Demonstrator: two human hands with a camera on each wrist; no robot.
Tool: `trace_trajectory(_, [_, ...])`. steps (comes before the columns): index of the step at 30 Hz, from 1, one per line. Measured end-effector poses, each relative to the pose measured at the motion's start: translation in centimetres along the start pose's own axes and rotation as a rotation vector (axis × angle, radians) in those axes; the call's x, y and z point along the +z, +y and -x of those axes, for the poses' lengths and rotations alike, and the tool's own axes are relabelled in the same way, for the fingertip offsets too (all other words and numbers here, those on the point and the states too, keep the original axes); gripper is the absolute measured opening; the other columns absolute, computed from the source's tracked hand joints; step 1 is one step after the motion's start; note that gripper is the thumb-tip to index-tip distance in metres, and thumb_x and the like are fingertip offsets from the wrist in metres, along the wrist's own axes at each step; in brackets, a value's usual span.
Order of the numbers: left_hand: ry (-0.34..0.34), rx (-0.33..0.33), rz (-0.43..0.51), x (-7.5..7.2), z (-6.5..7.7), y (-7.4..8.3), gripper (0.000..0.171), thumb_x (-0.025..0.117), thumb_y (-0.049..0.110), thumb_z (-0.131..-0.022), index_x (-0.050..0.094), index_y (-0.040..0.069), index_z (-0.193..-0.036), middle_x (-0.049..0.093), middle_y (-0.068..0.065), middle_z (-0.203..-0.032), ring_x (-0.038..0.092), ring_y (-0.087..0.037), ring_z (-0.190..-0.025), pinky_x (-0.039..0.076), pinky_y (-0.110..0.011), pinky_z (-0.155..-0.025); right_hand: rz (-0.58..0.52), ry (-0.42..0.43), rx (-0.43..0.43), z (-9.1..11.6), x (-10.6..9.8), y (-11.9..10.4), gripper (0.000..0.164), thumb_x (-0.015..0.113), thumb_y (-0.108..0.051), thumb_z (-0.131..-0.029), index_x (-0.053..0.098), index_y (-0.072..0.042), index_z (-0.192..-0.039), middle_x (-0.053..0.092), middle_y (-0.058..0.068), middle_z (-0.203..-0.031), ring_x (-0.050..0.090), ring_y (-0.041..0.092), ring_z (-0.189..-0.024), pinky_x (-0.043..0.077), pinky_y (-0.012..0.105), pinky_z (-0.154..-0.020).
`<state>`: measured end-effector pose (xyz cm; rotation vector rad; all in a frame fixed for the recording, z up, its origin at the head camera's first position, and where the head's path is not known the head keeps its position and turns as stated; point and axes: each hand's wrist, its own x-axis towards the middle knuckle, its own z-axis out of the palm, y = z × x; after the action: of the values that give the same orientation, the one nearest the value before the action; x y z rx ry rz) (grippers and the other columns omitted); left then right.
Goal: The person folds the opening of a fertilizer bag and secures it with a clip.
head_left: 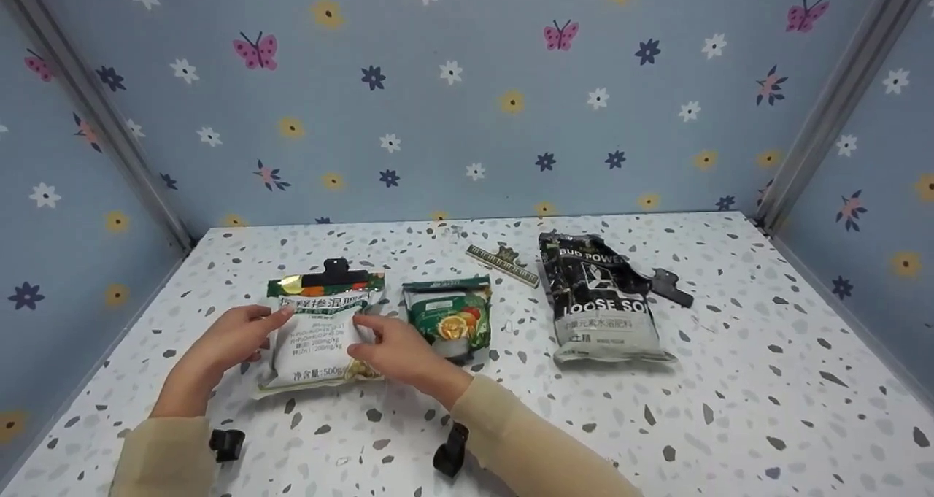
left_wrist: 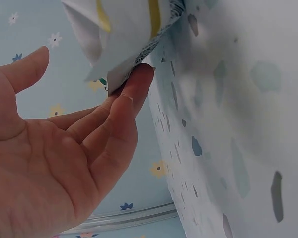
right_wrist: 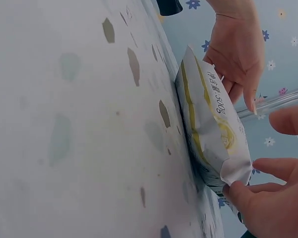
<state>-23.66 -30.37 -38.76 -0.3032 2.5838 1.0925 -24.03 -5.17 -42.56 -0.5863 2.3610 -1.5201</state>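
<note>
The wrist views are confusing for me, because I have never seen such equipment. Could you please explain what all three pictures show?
There is no robot here, only a person's bare left hand and right hand. The widest picture is taken from the person's head, looking forward and down; the other two are taken from the wrists, so they look tilted.

On the speckled table lie a white bag with a black clip on top, a green packet, a patterned strip, and a black-and-grey bag with another black clip.

Both hands touch the white bag, one at each side; how firmly, I cannot tell.
</note>
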Motion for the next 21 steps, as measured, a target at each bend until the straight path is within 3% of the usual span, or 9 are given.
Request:
trace_trajectory(7, [0.023, 0.0, -0.014, -0.1, 0.2, 0.1, 0.098, 0.044, 0.065, -0.097, 0.017, -0.012, -0.152, 0.041, -0.035, -0.141, 0.05, -0.044, -0.122, 0.041, -0.057, -0.1, 0.037, 0.02, -0.012, 0.3, 0.1, -0.5, 0.052, 0.067, -0.026, -0.094, 0.056, -0.014, -0.143, 0.043, 0.005, -0.153, 0.046, 0.027, -0.135, 0.036, 0.036, -0.11])
trace_trajectory(11, [0.123, 0.036, -0.123, -0.4, 0.6, 0.1, 0.092, 0.041, 0.064, -0.099, 0.029, -0.013, -0.148, 0.042, -0.035, -0.142, 0.046, -0.048, -0.127, 0.038, -0.061, -0.101, 0.047, 0.037, -0.002, 0.5, 0.0, -0.8, 0.049, 0.065, -0.024, -0.095, 0.056, -0.015, -0.142, 0.047, 0.0, -0.15, 0.048, 0.025, -0.133, 0.038, 0.036, -0.109])
trace_trajectory(15, [0.24, 0.092, -0.221, -0.7, 1.1, 0.3, 0.078, 0.04, 0.06, -0.101, 0.051, -0.008, -0.137, 0.058, -0.029, -0.129, 0.054, -0.046, -0.115, 0.044, -0.058, -0.089, 0.026, 0.045, -0.024, 0.6, -0.6, -1.3, 0.043, 0.062, -0.023, -0.097, 0.059, -0.016, -0.14, 0.051, -0.004, -0.146, 0.052, 0.022, -0.13, 0.041, 0.034, -0.105])
trace_trajectory(21, [0.269, 0.166, -0.198, -0.1, 1.4, 2.1, 0.066, 0.046, 0.056, -0.101, 0.063, -0.003, -0.125, 0.07, -0.016, -0.106, 0.061, -0.031, -0.094, 0.047, -0.043, -0.074, -0.032, 0.087, -0.099, 1.0, -2.6, -3.1, 0.032, 0.062, -0.019, -0.099, 0.066, -0.02, -0.131, 0.059, -0.008, -0.136, 0.059, 0.016, -0.121, 0.046, 0.028, -0.098])
